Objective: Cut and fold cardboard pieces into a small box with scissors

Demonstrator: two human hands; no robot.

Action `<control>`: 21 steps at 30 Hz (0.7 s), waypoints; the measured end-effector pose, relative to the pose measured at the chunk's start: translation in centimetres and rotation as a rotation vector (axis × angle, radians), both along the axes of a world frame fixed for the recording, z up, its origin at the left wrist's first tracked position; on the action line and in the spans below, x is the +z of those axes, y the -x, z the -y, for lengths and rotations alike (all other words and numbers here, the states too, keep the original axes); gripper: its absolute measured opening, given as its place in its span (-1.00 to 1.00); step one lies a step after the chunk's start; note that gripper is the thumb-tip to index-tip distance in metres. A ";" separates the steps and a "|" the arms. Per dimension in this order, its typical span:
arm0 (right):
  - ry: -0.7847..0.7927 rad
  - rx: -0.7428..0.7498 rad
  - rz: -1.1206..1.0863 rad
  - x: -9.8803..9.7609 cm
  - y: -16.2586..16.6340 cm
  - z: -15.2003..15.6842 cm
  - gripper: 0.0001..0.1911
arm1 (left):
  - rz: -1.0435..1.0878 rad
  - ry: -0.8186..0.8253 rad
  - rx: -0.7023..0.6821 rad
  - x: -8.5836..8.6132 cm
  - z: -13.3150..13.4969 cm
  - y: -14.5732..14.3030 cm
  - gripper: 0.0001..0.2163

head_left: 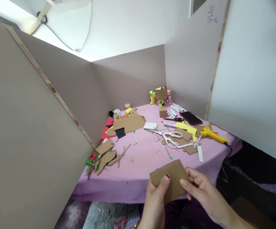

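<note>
A flat, roughly square piece of brown cardboard (173, 175) is held up over the table's front edge. My left hand (157, 197) grips its left side, the thumb lying across the face. At its right edge my right hand (200, 187) pinches it between thumb and fingers. Along the top and left the piece shows a doubled edge; how many layers it has I cannot tell. On the table beyond it lie white-handled scissors (169, 137), spread apart, among flat cardboard scraps (184, 135). To their right rests a yellow glue gun (213, 134) with its cord running off the edge.
Cardboard offcuts (106, 156) are heaped at the left edge. A long cardboard cutout (129, 123) lies farther back. Markers (176, 109) and a phone (190, 117) are at the back right. Decorated yellow figures (152, 98) stand near the back panel (130, 76). Tall panels enclose the pink-covered table (142, 159).
</note>
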State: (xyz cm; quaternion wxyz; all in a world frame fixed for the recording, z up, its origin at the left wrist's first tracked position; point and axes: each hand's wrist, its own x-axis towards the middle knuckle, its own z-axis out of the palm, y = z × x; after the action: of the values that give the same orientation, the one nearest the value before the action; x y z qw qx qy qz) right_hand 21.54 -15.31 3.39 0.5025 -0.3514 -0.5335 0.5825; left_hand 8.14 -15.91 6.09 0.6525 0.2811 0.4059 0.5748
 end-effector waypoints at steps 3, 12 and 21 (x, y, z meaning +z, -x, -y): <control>-0.032 -0.014 0.032 -0.2 0.1 0.5 -0.87 | -0.002 0.008 0.031 0.1 0.2 -0.1 -0.70; 0.033 0.023 0.001 0.2 0.8 0.9 -0.66 | 0.033 0.043 0.038 -1.0 0.0 1.1 -0.70; -0.015 0.013 0.058 -0.2 0.3 0.9 -0.66 | -0.017 0.064 -0.011 -0.9 0.2 1.1 -0.67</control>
State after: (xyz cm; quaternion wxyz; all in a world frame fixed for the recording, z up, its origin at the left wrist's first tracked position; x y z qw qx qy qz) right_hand 21.22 -16.23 3.21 0.4855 -0.3609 -0.5547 0.5713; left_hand 7.02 -16.13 5.23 0.6609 0.2673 0.4281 0.5555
